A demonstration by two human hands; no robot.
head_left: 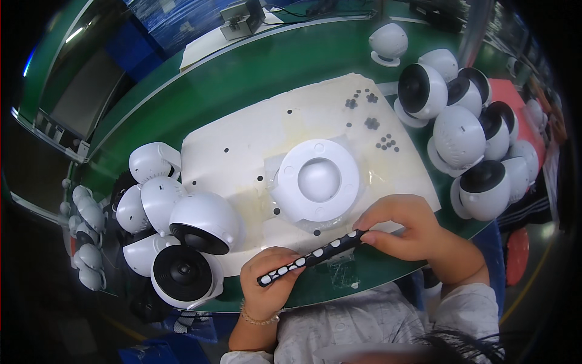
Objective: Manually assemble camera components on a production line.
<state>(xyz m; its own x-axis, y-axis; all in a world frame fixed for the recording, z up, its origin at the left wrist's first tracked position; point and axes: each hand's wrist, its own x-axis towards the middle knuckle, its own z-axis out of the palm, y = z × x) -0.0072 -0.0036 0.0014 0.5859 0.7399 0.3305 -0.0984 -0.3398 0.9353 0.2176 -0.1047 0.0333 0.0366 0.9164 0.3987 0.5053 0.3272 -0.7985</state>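
A narrow black strip with a row of white round spots (317, 252) slants across the front of the work mat. My left hand (265, 280) is closed around its lower left end, thumb along the strip. The fingertips of my right hand (402, 225) pinch its upper right end. Just beyond the strip lies a white ring-shaped base with a domed centre (288, 188), upside down or on its back, I cannot tell which, on clear plastic film (273, 167). Small black round pads (277, 212) dot the pale mat (242, 173) around it.
White ball-shaped cameras with black fronts crowd the left (182, 274) and the right (422, 91) of the green table (163, 112). Clusters of black dots (371, 124) lie on the mat's far right. A metal box (242, 21) stands at the back, and a red stool (517, 256) at the right.
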